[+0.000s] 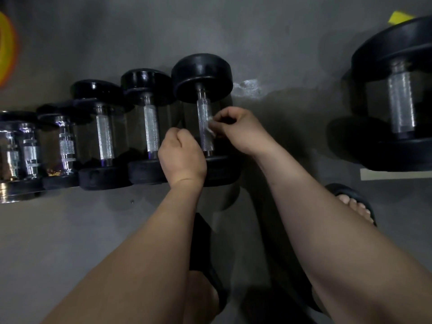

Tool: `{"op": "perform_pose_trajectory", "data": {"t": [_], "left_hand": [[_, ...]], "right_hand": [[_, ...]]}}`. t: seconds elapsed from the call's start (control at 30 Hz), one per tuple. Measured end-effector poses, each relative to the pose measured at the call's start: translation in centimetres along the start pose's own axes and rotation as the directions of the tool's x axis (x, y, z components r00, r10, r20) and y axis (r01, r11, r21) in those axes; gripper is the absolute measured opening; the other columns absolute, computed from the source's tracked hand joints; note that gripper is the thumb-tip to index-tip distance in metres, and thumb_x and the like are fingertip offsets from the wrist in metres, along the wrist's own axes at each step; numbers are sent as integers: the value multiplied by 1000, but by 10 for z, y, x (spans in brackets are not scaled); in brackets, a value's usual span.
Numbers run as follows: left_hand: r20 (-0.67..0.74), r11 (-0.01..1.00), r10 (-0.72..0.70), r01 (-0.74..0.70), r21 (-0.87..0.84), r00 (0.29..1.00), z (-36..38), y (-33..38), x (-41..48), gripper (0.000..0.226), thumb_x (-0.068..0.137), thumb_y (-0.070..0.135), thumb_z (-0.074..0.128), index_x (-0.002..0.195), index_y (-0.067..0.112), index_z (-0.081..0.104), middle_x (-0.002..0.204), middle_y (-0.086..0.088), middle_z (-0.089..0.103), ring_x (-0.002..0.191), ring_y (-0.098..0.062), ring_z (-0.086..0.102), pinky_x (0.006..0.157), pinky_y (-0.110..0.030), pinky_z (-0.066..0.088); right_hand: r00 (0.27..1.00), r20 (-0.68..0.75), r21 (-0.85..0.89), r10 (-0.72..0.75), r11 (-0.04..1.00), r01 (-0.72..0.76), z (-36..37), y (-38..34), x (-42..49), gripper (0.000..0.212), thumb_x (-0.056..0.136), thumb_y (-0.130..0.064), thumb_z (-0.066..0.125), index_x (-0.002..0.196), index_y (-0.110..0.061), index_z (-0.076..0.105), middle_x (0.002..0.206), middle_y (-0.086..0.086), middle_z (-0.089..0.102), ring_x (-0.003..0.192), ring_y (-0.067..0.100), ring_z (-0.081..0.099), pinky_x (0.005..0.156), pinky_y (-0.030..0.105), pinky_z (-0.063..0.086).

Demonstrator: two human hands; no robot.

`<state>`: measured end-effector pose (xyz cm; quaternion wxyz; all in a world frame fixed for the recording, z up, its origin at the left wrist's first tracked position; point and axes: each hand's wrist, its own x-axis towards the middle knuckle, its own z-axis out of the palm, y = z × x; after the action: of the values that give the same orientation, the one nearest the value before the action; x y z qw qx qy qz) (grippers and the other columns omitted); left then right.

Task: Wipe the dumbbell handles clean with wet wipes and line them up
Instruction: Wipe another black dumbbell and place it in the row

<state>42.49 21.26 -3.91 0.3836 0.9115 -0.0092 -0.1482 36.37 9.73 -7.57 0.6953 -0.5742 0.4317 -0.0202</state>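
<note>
Dumbbell handle (203,113) touches wipe (209,124) pinched by right hand (236,130); left hand (182,157) fisted beside it, seemingly empty.

We have one view only, worn on the head, looking steeply down and slightly forward at the grey floor (280,31). It sits close: the outstretched arms reach the row of dumbbells (105,132), the left hand (182,157) and right hand (240,129) lie near centre, and the wide lens bends the edges.
</note>
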Motion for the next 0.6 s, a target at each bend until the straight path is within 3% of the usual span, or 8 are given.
{"op": "perform_pose_trajectory", "data": {"t": [0.1,0.23,0.3,0.5,0.6], "left_hand": [[7,1000,-12,12,-3,1000,0,-1,0,28,95,19,42,79,6,61,68,2,57,64,-9,48,64,-29,34],[4,1000,-12,12,-11,1000,0,-1,1,27,94,18,43,78,4,61,67,0,56,63,-11,46,63,-30,33],[1,1000,-9,9,-8,1000,1,-1,2,28,94,17,43,78,3,61,66,-1,56,63,-14,46,62,-29,33],[15,1000,-11,11,-19,1000,0,0,1,28,93,18,43,78,3,61,66,-4,57,63,-16,47,60,-31,37],[19,1000,-16,17,-27,1000,2,-4,3,27,90,22,42,74,7,59,63,-4,56,64,-21,49,61,-33,39]], "right_hand": [[996,67,-31,52,998,-50,-3,3,-9,13,85,-12,80,83,-16,68,70,-2,68,60,7,61,61,21,53],[986,-162,198,44,980,-11,13,-13,13,12,83,-10,80,79,-16,71,72,0,70,64,8,64,68,24,55],[973,-210,334,100,942,-24,19,-19,24,11,83,-10,80,79,-16,71,75,3,72,69,12,65,72,29,56],[982,-76,441,174,889,-123,17,-8,13,9,86,-4,76,83,-8,69,67,2,69,62,11,65,70,26,59],[977,-104,495,186,862,-111,17,-21,26,9,87,-3,74,85,-10,69,70,4,70,63,15,66,64,29,57]]}}
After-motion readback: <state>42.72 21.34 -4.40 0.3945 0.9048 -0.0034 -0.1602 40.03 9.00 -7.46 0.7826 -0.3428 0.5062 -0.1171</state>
